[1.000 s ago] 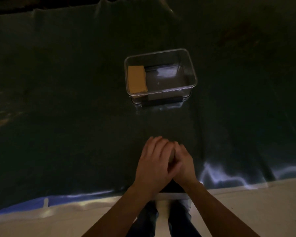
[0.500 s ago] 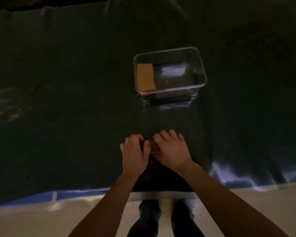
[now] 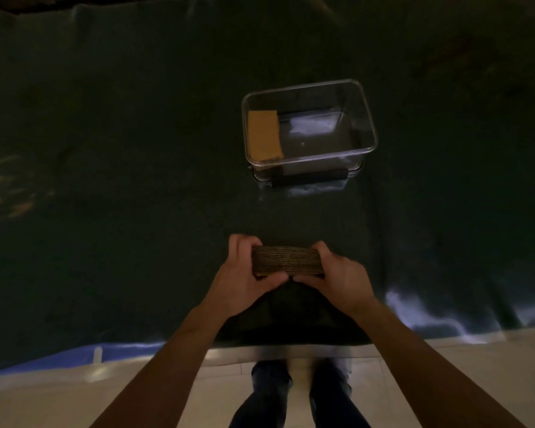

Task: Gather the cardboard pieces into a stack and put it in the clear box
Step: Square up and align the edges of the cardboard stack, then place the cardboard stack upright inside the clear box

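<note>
Both hands, left hand (image 3: 244, 274) and right hand (image 3: 337, 273), clamp the gathered cardboard stack (image 3: 286, 261) at its ends; still to carry it to the clear box (image 3: 369, 125) at twelve o'clock.

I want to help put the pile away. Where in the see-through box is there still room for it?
The clear box has a tan cardboard piece along its left wall. From that piece to the right wall the floor looks bare. The dark cloth between the box and the hands is bare too. It is crowded only at the cardboard stack, with the left hand and right hand gripping its ends.
</note>
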`<state>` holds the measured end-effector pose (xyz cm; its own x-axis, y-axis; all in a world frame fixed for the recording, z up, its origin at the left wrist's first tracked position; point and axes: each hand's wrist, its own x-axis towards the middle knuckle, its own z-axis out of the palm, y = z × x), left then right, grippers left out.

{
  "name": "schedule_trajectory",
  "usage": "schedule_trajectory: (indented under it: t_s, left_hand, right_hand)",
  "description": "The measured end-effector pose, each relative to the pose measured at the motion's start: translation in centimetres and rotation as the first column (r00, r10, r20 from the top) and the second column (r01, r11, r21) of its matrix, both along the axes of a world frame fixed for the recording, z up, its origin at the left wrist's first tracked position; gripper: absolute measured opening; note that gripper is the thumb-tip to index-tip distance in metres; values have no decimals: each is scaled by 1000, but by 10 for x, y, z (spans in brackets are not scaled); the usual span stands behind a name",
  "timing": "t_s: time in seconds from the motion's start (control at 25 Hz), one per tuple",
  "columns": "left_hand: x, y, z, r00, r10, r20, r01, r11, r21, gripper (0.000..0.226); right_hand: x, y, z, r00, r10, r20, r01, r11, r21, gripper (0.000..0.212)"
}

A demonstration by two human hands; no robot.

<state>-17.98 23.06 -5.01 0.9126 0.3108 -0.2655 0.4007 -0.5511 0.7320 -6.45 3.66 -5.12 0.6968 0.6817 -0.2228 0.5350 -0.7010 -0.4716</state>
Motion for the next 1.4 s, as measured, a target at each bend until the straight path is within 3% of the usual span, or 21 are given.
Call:
schedule_trajectory:
  t_s: [0.08, 0.2, 0.36, 0.48, 0.68, 0.84, 1.04, 1.16, 1.4]
  left_hand:
    - [-3, 18, 3, 985, -81, -150, 77, 996, -33, 73]
    - [6, 25, 7, 962, -130, -239, 123, 991, -46, 62]
    - [12, 15, 11, 977, -47, -207, 41, 999, -34, 49]
    - [8, 14, 12, 987, 28, -157, -35, 998, -46, 46]
    - [11, 10, 10, 977, -3, -212, -10, 998, -62, 47]
    - [13, 6, 13, 984, 45, -174, -58, 996, -70, 45]
    - [14, 2, 9, 981, 26, -194, -39, 997, -64, 42]
    - [14, 2, 12, 988, 59, -141, -66, 997, -45, 45]
    - [18, -4, 8, 967, 24, -255, -40, 997, -59, 40]
  right_hand:
    - [0, -1, 0, 1000, 16, 12, -16, 1000, 1, 56]
    - [0, 0, 1, 999, 31, 13, -31, 1000, 0, 58]
    - [5, 4, 8, 999, 21, 25, -20, 998, -63, 59]
    - [8, 4, 16, 995, 9, 99, -9, 1000, 1, 57]
    - [10, 5, 14, 996, -48, -69, 43, 996, -78, 58]
    - [17, 7, 17, 999, -39, -32, 38, 999, -32, 57]
    - [15, 7, 15, 995, -50, -86, 42, 995, -89, 58]
    - [18, 4, 19, 997, -65, -32, 64, 998, -18, 57]
    - [17, 5, 7, 981, -122, -151, 111, 991, -80, 56]
